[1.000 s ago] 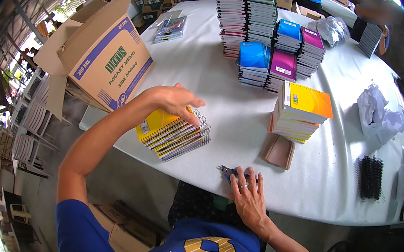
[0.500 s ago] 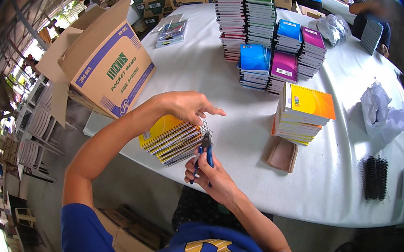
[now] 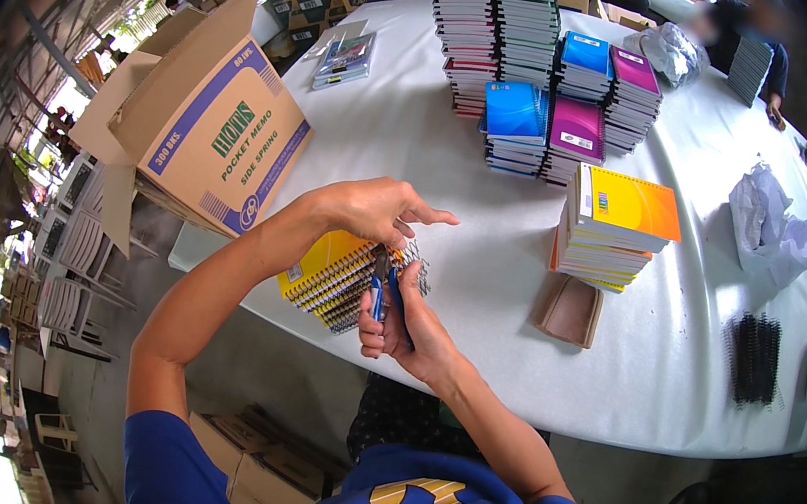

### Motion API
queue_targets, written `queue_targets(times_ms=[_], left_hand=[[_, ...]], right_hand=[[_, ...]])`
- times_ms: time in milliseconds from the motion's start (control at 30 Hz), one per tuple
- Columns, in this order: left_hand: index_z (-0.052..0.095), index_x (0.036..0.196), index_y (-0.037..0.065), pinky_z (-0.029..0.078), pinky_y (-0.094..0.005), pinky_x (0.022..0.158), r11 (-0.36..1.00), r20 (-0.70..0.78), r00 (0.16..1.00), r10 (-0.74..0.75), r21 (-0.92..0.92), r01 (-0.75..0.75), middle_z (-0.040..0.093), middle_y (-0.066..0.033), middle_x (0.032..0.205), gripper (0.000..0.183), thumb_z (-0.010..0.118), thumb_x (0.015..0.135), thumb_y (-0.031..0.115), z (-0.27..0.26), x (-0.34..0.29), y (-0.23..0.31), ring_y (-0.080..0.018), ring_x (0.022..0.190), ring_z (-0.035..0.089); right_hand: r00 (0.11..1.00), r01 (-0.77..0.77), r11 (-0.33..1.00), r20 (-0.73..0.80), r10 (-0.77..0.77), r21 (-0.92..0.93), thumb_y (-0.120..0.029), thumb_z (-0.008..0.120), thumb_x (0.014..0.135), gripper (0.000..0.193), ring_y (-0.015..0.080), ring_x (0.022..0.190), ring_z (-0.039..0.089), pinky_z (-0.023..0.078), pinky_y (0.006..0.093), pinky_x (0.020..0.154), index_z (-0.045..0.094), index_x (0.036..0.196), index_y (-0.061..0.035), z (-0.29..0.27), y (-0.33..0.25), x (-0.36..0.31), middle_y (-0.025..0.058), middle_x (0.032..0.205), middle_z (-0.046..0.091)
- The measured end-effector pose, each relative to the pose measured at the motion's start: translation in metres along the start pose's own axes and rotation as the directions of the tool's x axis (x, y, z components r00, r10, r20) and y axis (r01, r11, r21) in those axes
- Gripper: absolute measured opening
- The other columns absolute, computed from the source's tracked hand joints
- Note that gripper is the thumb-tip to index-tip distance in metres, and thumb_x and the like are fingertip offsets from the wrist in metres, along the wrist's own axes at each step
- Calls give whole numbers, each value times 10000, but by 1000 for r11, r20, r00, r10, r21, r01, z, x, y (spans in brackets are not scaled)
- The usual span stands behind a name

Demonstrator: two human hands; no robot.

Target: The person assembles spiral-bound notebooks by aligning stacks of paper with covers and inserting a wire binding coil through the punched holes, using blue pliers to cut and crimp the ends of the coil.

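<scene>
Pliers with blue handles (image 3: 380, 289) are gripped in my right hand (image 3: 416, 332), their dark jaws at the coil ends of a notebook. Several yellow spiral notebooks (image 3: 327, 261) lie in a slanted, overlapping row at the table's near edge. Over their far end is my left hand (image 3: 375, 210), its forefinger stretched to the right and its thumb down against the notebooks; nothing shows held in it. Loose-looking ends of wire coil (image 3: 416, 266) stick out to the right of the pliers. Exactly which coil the jaws touch is too small to tell.
An open cardboard box (image 3: 226, 135) stands left of the notebooks. Right of centre are a stack of yellow-orange notebooks (image 3: 626, 207) and a small brown tray (image 3: 568, 310). Coloured notebook stacks (image 3: 525, 45) rise farther back. Black coils (image 3: 755, 358) and plastic bags (image 3: 774, 227) lie at right.
My right hand and the pliers have shifted slightly left and turned, the jaws moving from the wire ends toward the yellow notebooks. My left hand has barely moved.
</scene>
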State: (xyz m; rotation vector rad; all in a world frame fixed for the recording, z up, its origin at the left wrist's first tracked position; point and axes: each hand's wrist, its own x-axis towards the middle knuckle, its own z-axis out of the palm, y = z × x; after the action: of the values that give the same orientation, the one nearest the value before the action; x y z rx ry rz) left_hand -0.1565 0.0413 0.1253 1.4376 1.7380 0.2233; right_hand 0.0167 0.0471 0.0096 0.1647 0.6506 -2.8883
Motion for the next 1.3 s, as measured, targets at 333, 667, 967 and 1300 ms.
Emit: queue_targets(times_ms=[333, 667, 967, 1300], left_hand=[[468, 1418, 118, 513, -407, 1007, 999, -6, 1000, -2, 47, 2, 491, -97, 1445, 685, 640, 790, -95, 3, 4, -4, -383, 1201, 567], [456, 1440, 178, 533, -400, 973, 980, 12, 1000, -27, 198, 24, 530, -230, 1368, 757, 650, 752, -72, 8, 10, 10, -383, 1133, 617], [392, 1480, 201, 539, -386, 954, 995, 56, 998, 2, 95, -7, 517, -292, 1350, 832, 664, 741, -69, 7, 13, 2, -379, 1120, 628], [363, 1497, 215, 552, -383, 915, 972, 99, 994, -48, 233, 24, 514, -296, 1351, 869, 696, 733, -33, 12, 18, 2, -376, 1129, 624]], right_hand=[[979, 46, 998, -195, -55, -50, -736, 180, 932, 751, 144, 569, 405, 386, 295, 544, 534, 892, -75, 17, 13, -7, 15, 661, 430], [1000, -10, 1000, 20, 10, -13, -748, 200, 921, 768, 153, 531, 473, 442, 300, 536, 554, 893, -67, -9, 16, -8, 19, 657, 504], [992, 61, 997, -109, -57, 39, -744, 224, 922, 766, 182, 568, 541, 508, 328, 572, 562, 918, -57, -5, 17, -10, 41, 690, 562], [977, 23, 999, -213, -31, -42, -754, 190, 913, 791, 195, 639, 552, 523, 364, 662, 560, 910, -55, -2, 26, -17, 51, 725, 559]])
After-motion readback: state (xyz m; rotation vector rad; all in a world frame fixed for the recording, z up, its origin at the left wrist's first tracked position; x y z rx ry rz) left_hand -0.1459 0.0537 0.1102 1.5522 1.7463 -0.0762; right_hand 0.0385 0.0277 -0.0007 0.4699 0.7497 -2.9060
